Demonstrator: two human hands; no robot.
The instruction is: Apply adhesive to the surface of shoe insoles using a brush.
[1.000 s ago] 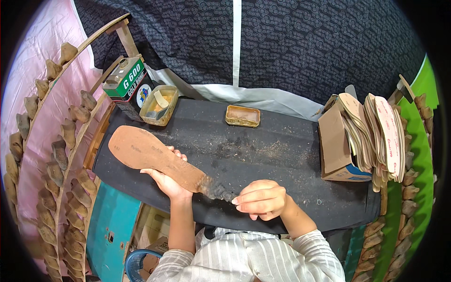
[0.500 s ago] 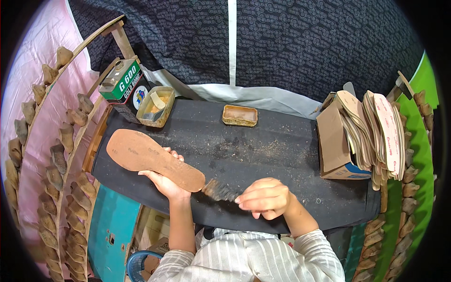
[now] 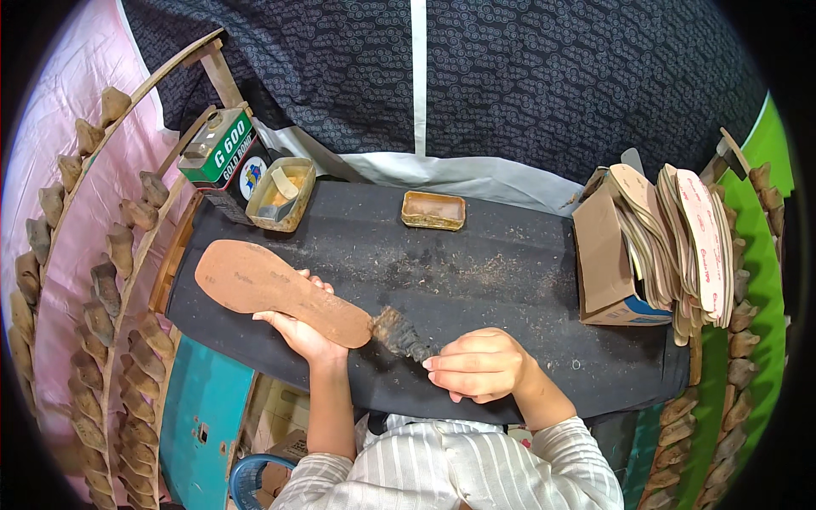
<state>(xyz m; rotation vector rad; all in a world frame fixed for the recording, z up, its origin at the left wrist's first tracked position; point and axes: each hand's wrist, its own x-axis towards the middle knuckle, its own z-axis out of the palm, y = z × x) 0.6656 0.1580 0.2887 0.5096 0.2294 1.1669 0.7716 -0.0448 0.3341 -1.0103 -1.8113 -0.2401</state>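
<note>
The can [image 3: 228,153] stands at the table's [image 3: 493,293] far left corner, the tub [image 3: 286,222] just right of it, the tray [image 3: 433,224] midway along the back, the box [image 3: 603,263] of insoles [image 3: 703,238] at the right end. Nearer, the sole [image 3: 272,287] in the left hand [image 3: 308,336] is left of the brush [image 3: 397,331] in the right hand [image 3: 480,365], perhaps touching it. Lasts [image 3: 105,287] line both sides.

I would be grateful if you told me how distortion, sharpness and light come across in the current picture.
Head view: the dark tabletop's near edge bows outward, corners black; head view: the brown sole's outline in the left hand is clear, the brush's dark bristles in the right hand less distinct; head view: pink cloth at upper left looks bright.
</note>
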